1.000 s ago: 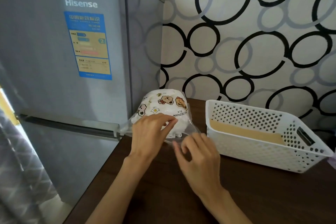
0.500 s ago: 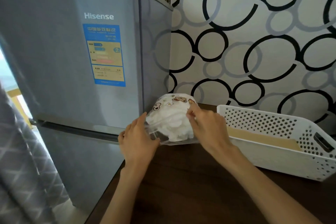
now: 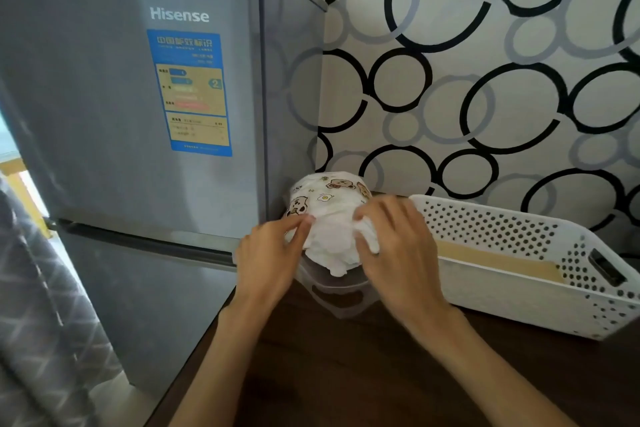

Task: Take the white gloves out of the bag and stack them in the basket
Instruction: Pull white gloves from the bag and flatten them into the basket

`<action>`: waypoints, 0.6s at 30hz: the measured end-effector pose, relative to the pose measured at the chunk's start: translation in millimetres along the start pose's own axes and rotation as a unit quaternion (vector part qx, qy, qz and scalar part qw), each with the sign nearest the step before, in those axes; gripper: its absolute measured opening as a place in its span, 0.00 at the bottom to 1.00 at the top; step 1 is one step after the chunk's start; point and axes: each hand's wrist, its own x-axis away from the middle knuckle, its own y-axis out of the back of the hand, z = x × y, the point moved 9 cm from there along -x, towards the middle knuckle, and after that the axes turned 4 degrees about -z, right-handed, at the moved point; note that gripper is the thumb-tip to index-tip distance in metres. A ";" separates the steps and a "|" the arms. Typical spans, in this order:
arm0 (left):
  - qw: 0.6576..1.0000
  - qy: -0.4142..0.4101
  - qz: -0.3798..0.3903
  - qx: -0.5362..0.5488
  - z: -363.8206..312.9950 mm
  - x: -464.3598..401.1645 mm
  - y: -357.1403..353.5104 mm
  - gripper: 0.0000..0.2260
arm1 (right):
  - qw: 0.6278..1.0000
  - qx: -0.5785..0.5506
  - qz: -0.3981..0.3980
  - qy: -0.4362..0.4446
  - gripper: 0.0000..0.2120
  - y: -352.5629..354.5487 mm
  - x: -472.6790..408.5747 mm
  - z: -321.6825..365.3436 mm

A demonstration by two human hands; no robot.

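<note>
A clear plastic bag [image 3: 327, 196] printed with cartoon bears stands on the dark wooden table [image 3: 346, 374], pressed against the fridge side. A bundle of white gloves [image 3: 330, 243] bulges out of its open mouth. My left hand [image 3: 270, 253] grips the bag's left edge. My right hand [image 3: 398, 246] has its fingers closed on the white gloves at the bundle's right side. The white perforated basket [image 3: 519, 291] sits just to the right, holding only a tan cardboard liner [image 3: 495, 260].
A grey Hisense fridge [image 3: 156, 114] stands at the left of the table. A wall with black circle patterns [image 3: 485, 80] is behind. A grey curtain [image 3: 41, 322] hangs at the far left.
My right hand has shifted from the bag's edge onto the glove bundle, which now sticks further out of the bag. My left hand moved up along the bag's left side.
</note>
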 end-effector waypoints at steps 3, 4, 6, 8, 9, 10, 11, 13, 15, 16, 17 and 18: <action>1.000 0.009 -0.006 -0.012 0.6 2.7 -4.9 0.15 | 0.991 0.000 0.078 0.104 0.07 -16.1 33.6 32.1; 1.000 0.003 -0.014 -0.017 -0.7 3.5 -5.7 0.16 | 0.989 0.015 0.132 0.070 0.13 -29.9 36.7 25.4; 0.999 -0.005 -0.032 -0.024 -3.8 5.6 -4.8 0.15 | 0.978 0.066 0.199 -0.015 0.24 -50.8 34.3 3.7; 0.999 -0.013 -0.039 -0.022 -7.9 8.7 -2.9 0.15 | 0.968 0.089 0.229 -0.059 0.23 -62.9 25.9 -9.4; 0.999 -0.022 -0.036 -0.013 -10.7 9.8 -2.5 0.14 | 0.968 0.090 0.227 -0.060 0.21 -65.1 21.4 -11.1; 0.999 -0.035 -0.032 0.010 -13.2 10.2 -2.3 0.12 | 0.969 0.087 0.224 -0.057 0.18 -66.5 17.7 -11.0; 0.998 -0.047 -0.024 0.045 -14.7 9.9 -2.4 0.09 | 0.969 0.083 0.225 -0.059 0.16 -69.5 17.2 -13.6; 0.992 -0.085 -0.010 0.094 -18.1 9.5 -3.2 0.10 | 0.971 0.063 0.214 -0.082 0.13 -69.0 18.5 -21.3; 0.986 -0.128 0.006 0.103 -20.4 10.7 -8.1 0.15 | 0.983 0.033 0.165 -0.078 0.08 -61.1 21.2 -17.7; 0.984 -0.145 0.016 0.101 -23.1 12.4 -11.3 0.17 | 0.985 -0.005 0.155 -0.074 0.07 -57.7 23.5 -12.8; 0.982 -0.161 0.021 0.092 -25.4 14.2 -14.2 0.18 | 0.986 -0.025 0.154 -0.058 0.06 -54.9 27.2 -6.5; 0.981 -0.172 0.021 0.082 -26.6 16.1 -16.1 0.19 | 0.984 -0.037 0.167 -0.041 0.05 -53.8 33.8 -0.1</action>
